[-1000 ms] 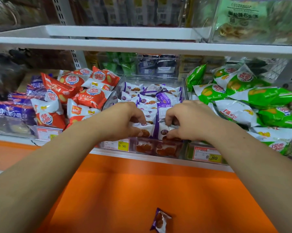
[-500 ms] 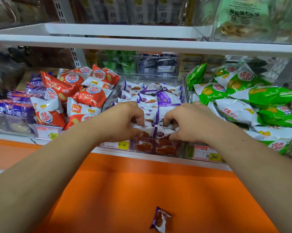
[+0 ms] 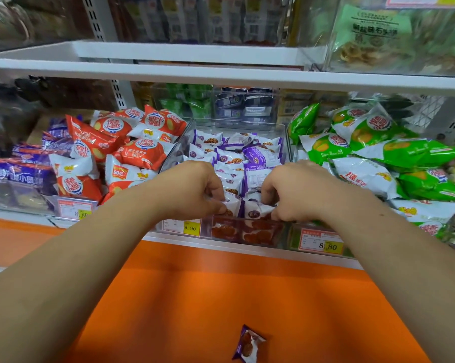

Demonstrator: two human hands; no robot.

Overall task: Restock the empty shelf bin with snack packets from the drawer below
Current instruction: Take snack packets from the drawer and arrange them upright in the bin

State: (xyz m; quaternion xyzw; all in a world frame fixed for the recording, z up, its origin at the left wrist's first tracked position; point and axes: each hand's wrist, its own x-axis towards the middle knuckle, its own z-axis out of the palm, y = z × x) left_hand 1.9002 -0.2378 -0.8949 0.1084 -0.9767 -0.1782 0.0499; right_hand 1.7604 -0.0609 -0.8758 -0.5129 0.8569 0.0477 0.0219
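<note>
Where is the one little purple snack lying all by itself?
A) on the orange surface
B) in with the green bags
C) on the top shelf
A: the lone purple packet lies on the orange surface, nearer the camera than the left hand and right hand, which pinch bin packets up in the clear bin.

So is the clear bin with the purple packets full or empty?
Nearly full: purple snack packets fill the clear bin from back wall to front, where the left hand and right hand grip more.
</note>
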